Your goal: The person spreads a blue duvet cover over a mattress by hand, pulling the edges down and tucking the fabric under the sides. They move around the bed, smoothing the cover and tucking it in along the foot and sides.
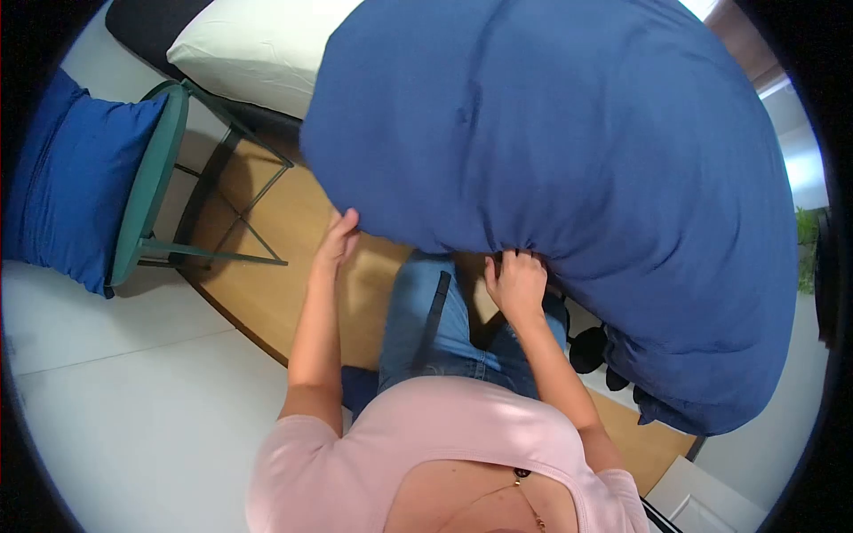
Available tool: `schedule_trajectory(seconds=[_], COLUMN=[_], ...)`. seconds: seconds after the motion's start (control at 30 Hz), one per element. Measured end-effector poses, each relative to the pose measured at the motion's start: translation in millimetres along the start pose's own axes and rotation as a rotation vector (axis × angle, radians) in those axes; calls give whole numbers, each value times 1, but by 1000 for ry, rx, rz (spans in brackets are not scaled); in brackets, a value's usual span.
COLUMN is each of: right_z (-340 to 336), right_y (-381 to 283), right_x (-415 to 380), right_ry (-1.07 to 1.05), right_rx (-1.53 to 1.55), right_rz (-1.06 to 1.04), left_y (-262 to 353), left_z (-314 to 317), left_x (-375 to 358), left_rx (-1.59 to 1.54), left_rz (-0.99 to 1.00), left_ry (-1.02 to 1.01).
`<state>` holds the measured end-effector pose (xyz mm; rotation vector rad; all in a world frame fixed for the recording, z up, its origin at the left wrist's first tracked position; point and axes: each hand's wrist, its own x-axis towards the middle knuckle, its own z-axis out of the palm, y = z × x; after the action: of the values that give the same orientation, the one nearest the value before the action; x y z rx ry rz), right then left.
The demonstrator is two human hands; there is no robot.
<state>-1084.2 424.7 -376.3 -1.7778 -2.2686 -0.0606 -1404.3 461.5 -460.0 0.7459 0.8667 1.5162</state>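
Head-camera view looked straight down on a large blue pillow (569,169) held up in front of the person, and everything else sat around that pillow. At its lower edge, near the middle, the right hand (517,282) was closed tight on a bunch of gathered blue fabric. At the pillow's lower left edge, the left hand (338,238) lay with fingers spread narrow against the cloth; whether it pinched any fabric could not be told. Above the pillow's upper left corner, a white pillow (258,49) rested on the bed. Well to the left of the blue pillow stood a green side table (151,173) on thin metal legs, and beyond that a second blue cushion (67,178) stood against it. Below the pillow, the person's jeans (426,320) and pink top (426,444) showed above a wooden floor panel (267,266).
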Motion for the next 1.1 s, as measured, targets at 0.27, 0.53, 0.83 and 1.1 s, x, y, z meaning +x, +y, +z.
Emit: schedule_trajectory(seconds=[0.27, 0.53, 0.83, 1.1], right_z=[-6, -6, -16, 2], right_y=[-1, -6, -24, -27], right_x=[-3, 1, 16, 23], right_ry=[-37, -39, -72, 141], right_rx=[-9, -121, 9, 12], right_rz=[-36, -27, 110, 107], left_y=[28, 12, -10, 24], left_z=[50, 2, -6, 9], left_x=[41, 71, 17, 88], left_rx=[-678, 33, -566, 171], left_rz=[56, -4, 3, 175], left_ry=[-173, 85, -387, 128])
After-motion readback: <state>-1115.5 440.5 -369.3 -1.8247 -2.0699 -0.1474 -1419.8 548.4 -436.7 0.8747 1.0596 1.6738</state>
